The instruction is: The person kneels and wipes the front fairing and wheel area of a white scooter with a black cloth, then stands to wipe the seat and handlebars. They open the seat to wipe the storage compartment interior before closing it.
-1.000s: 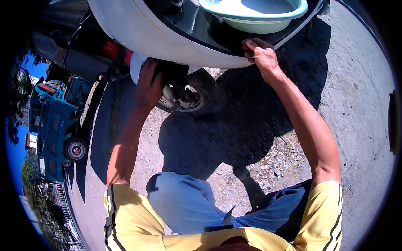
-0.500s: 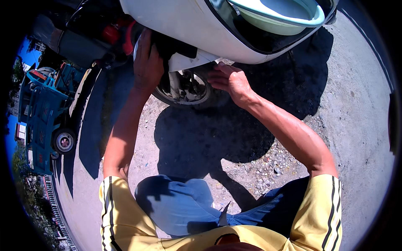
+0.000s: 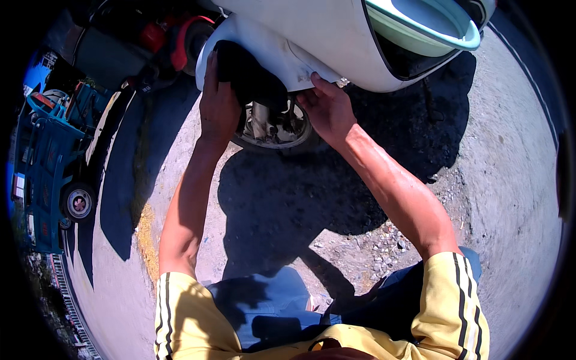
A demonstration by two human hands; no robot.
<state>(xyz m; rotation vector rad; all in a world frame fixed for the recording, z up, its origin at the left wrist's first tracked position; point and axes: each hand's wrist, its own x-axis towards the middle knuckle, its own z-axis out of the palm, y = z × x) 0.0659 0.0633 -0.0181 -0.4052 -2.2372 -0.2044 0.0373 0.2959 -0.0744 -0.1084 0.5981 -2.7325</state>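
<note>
A white scooter body [image 3: 312, 30] fills the top of the view, with its front wheel [image 3: 273, 129] on the ground below it. My left hand [image 3: 219, 105] lies flat against the white front mudguard [image 3: 258, 45], at the edge of its dark underside. My right hand [image 3: 327, 108] grips the lower edge of the white panel just right of the wheel, fingers curled under it. Both arms reach up from yellow sleeves with dark stripes.
A pale green basin [image 3: 426, 27] rests on the scooter at top right. Gravel and loose stones [image 3: 384, 252] cover the ground under the scooter's shadow. A blue three-wheeled cart [image 3: 51, 162] stands at the left, with red machine parts [image 3: 180, 39] behind the mudguard.
My right hand has come down from the scooter's upper edge near the basin to the lower panel beside the wheel. My left hand stays on the mudguard. The view has shifted closer.
</note>
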